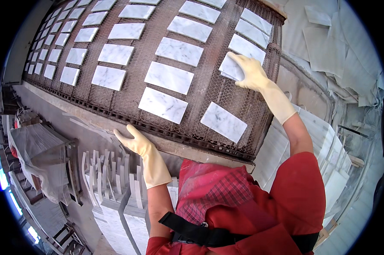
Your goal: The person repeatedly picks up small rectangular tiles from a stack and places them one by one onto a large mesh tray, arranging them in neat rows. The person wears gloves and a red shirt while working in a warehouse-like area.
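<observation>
White, grey-veined marble tiles lie in rows on a brown wire-mesh conveyor belt (132,95). My right hand (252,73), in a cream rubber glove, spans a marble tile (231,66) in the right-hand column, its fingers at the far edge and the thumb at the near one. Just under that tile, the edge of a second one (227,76) peeks out. Nearer to me in the same column lies a single tile (224,122). My left hand (137,142), gloved alike, is held with fingers spread beside the belt's near frame rail (175,146), with nothing in it.
Stacks of pale stone strips (111,174) stand below my left arm. At the far left is a plastic-wrapped pallet load (41,157). White slabs (285,153) lean to the right of the belt, and crumpled plastic sheeting (336,51) covers the area beyond.
</observation>
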{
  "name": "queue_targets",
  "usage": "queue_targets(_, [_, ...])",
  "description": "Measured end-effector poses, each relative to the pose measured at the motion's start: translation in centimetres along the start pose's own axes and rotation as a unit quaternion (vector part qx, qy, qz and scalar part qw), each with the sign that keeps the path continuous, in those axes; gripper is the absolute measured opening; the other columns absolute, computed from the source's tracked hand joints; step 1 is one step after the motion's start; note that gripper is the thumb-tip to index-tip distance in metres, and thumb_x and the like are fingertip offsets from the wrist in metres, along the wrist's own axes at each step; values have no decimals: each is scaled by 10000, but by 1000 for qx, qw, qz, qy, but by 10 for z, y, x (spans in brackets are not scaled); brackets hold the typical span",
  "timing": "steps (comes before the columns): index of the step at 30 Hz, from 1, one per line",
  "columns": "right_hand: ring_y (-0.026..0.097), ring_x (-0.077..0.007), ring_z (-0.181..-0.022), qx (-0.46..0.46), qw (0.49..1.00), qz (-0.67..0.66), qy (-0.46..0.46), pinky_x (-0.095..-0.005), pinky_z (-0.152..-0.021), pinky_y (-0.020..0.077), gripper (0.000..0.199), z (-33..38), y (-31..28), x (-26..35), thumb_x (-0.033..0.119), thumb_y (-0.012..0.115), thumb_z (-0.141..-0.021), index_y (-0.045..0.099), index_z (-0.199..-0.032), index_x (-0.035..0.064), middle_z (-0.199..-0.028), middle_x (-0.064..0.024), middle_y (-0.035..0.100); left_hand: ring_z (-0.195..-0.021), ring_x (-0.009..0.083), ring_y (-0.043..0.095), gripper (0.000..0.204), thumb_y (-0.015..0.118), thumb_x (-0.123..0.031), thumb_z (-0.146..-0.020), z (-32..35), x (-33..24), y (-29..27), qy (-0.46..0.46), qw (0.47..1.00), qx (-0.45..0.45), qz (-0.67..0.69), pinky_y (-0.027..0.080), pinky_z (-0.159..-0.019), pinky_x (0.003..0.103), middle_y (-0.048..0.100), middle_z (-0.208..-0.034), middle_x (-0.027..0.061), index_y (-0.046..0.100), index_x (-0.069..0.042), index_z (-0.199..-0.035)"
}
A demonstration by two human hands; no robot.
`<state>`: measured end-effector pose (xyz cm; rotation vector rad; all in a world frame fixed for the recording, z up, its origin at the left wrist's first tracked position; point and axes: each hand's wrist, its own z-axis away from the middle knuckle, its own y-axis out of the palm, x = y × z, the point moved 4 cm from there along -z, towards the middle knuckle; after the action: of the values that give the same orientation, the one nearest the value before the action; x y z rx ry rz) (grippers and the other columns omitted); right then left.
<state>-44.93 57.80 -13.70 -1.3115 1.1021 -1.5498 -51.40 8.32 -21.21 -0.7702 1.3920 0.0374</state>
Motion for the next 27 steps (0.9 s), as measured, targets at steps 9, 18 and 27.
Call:
queue_targets(9, [680,-365,-1316,-52,999,5,1,-453,-1157,546,1063,21,-11,7,186,999,-651,531,-1605,161,-1514,-155,662,-1594,346,393,849,641,-394,-1091,-1,14,1,3,1000,12,-7,303,-1330,434,321,-1779,235,271,24,-1731])
queue_targets(18, [685,-425,-1234,8,997,-48,-58,-517,-1091,544,980,75,37,54,200,953,-699,556,-1594,169,-1495,-188,653,-1608,374,383,844,648,-390,-1080,11,-6,0,-7,1000,9,16,284,-1339,439,347,-1762,268,307,56,-1710])
queue_targets(27, [637,-432,-1367,-13,995,-97,-5,-501,-1189,506,898,92,19,72,264,908,-838,505,-1632,149,-1577,-231,596,-1604,404,377,871,641,-389,-1072,15,-7,-4,-21,999,13,44,280,-1338,450,337,-1753,298,275,76,-1711])
